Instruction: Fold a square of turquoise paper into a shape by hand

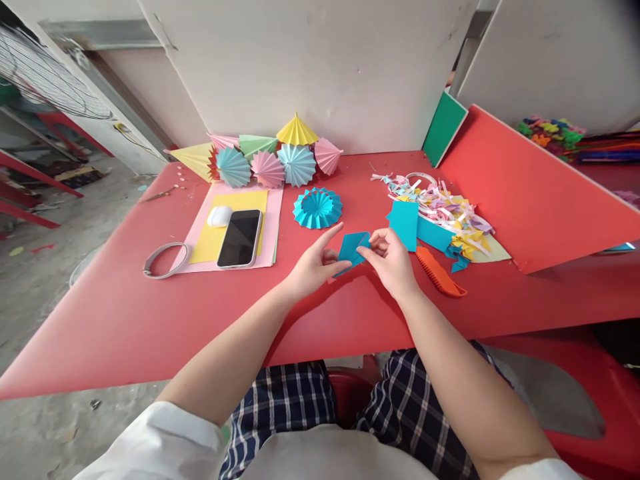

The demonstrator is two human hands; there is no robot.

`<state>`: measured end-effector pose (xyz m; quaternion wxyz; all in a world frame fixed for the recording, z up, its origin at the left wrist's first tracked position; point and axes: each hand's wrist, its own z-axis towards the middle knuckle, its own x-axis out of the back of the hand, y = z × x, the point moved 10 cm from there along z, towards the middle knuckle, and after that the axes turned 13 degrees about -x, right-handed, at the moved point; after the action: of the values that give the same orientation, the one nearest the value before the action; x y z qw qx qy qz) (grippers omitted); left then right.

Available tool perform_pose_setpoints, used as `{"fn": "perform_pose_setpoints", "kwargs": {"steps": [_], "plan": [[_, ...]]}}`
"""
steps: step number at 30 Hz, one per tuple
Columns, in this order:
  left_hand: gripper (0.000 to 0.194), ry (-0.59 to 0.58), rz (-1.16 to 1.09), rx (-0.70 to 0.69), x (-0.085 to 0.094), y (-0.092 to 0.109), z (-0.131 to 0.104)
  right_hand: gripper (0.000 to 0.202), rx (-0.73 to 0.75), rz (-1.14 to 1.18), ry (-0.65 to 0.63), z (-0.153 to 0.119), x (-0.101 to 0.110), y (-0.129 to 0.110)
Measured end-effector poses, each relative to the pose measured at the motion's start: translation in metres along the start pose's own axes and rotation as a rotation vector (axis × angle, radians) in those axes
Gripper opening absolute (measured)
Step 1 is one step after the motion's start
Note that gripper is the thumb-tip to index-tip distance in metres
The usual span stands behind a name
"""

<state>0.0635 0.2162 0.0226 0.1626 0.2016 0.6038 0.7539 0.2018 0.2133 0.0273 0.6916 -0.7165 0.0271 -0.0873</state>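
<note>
Between my hands, just above the red table, is a small blue paper piece [353,247] with a fold line across it. My left hand [316,263] grips its left edge between thumb and fingers, the index finger stretched out. At the right edge, my right hand [391,261] pinches the paper with thumb and fingertips. Behind my hands lies a pleated blue paper rosette [318,208]. Close to my right hand are a flat blue paper sheet [404,225] and an orange utility knife [440,272].
A heap of paper strips [440,207] lies at the right, before a leaning red board [535,193]. Folded paper umbrellas [270,160] line the back. At left, a phone [240,239] and white case [219,216] rest on coloured sheets, beside a tape ring [166,260].
</note>
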Motion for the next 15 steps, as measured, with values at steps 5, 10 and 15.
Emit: {"fn": "perform_pose_setpoints", "kwargs": {"steps": [5,10,15], "plan": [[0.065,0.054,0.042,-0.029,0.0038,0.0043,0.0002,0.02,0.024,-0.061,-0.048,-0.0045,-0.0085,-0.0063],[0.064,0.056,0.031,-0.046,0.0027,0.0055,-0.0007,0.019,0.006,-0.084,-0.05,-0.0041,-0.0074,-0.0034],[0.054,0.08,-0.027,-0.058,0.0035,0.006,-0.0009,0.024,-0.004,-0.131,-0.064,-0.0039,-0.0086,-0.0034]]}}
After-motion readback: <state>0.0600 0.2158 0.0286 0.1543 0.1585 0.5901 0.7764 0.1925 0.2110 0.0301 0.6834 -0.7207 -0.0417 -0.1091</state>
